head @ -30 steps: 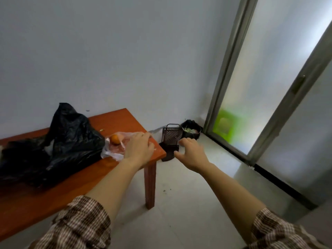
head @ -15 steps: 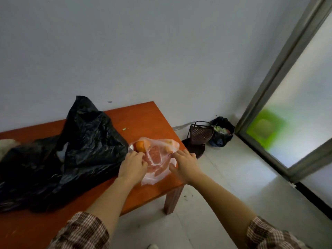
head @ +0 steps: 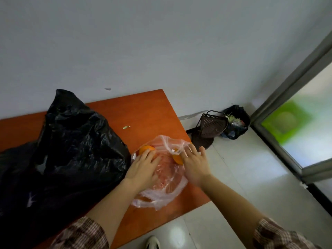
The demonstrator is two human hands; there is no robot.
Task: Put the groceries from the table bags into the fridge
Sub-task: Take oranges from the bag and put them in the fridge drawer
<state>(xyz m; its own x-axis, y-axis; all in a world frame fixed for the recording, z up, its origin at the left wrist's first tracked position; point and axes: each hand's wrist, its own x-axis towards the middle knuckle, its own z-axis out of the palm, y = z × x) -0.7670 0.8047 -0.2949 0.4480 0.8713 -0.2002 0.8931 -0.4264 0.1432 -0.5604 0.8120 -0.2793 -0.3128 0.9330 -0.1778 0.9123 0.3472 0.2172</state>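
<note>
left hand (head: 143,167) – spread, on clear bag (head: 161,177); right hand (head: 195,163) – spread, touching bag's side

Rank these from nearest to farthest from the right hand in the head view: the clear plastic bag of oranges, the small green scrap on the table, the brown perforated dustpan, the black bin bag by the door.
From the right hand:
1. Clear plastic bag of oranges, under the fingers.
2. Brown perforated dustpan, on the floor beyond the table corner.
3. Small green scrap, far-left on the tabletop.
4. Black bin bag, beside the door frame.

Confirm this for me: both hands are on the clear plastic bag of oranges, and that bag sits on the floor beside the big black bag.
Not quite. In the head view the left hand and right hand are both on the clear plastic bag of oranges, beside the black bag, but it lies on the orange table, not the floor.
</note>
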